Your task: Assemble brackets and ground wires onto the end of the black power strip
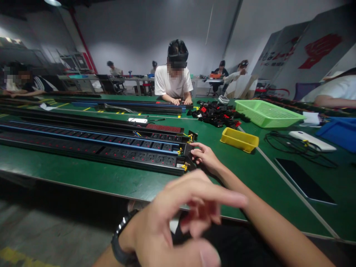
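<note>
Long black socket strips point(139, 155) lie side by side on the green table, with yellow wire ends point(184, 167) sticking out at their right ends. My right hand point(205, 156) is at those ends, its fingers closed on a small black end piece point(188, 150). Large and near the camera, my left hand point(189, 207) is raised in front of the table edge. Its index finger points right, the thumb is apart and the other fingers are loosely bent, with nothing seen in them. A dark band point(119, 237) circles the left wrist.
Right of the strips are a yellow bin point(239, 140), a green basket point(267, 112), a pile of black parts point(218, 114), coiled black cable point(294, 146), a white power strip point(312, 141), a dark tablet point(304, 180) and a blue bin point(339, 131). Across the table a person point(174, 81) works.
</note>
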The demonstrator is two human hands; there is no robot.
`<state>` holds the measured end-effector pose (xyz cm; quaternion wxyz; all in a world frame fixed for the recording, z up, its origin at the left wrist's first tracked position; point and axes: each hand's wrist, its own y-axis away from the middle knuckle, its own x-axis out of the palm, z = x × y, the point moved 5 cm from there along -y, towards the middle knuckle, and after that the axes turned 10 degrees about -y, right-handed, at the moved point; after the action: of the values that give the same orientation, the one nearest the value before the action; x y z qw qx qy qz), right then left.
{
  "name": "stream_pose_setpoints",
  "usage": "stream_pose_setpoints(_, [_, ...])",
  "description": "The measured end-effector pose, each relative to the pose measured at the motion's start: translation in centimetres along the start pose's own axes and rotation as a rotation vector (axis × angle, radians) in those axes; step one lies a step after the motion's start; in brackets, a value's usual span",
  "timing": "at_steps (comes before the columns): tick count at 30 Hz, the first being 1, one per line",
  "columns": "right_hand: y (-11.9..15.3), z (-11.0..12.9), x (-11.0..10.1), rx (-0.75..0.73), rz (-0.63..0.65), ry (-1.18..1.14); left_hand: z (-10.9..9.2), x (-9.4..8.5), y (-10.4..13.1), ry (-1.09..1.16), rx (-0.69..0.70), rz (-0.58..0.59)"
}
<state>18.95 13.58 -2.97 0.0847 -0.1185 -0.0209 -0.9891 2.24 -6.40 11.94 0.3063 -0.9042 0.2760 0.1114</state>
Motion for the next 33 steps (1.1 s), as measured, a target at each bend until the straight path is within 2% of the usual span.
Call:
stream_pose_setpoints(1, [0.0,0.0,0.1,-0.001,0.009,0.001,1.2,-1.4,-1.2,-0.057,0.018,-0.051])
stream_pose_setpoints(3, [0.0,0.0,0.2,-0.003,0.033,0.006,5.0,-4.4,-3.4,-0.235,-0.077,-0.175])
stream_pose_setpoints(5, [-0.1,0.0,0.3,0.000,0.051,0.000,9.3,-6.8,-5.1,-0.454,-0.214,-0.192])
stream_pose_setpoints(8, [-0.3,-0.2,0.4,-0.001,0.062,-0.027,14.7,-8.8,-6.8,-0.776,-0.330,-0.099])
stream_pose_setpoints(11, [-0.5,-0.4,0.4,-0.004,0.066,-0.023,17.8,-8.7,-7.9,-0.931,-0.328,0.073])
stream_pose_setpoints(13, [-0.6,-0.4,0.5,-0.006,0.066,-0.013,18.5,-8.3,-8.4,-0.954,-0.304,0.136])
stream_pose_setpoints(16, [-0.6,-0.2,0.8,-0.008,0.069,-0.016,18.5,-7.8,-9.0,-0.962,-0.281,0.162])
stream_pose_setpoints(23, [-0.6,0.0,0.9,-0.033,0.068,-0.019,18.8,-8.4,-9.8,-0.919,-0.343,0.204])
stream_pose_setpoints(33, [-0.8,0.5,0.5,-0.051,0.039,-0.055,20.2,-8.4,-10.4,-0.900,-0.390,0.194])
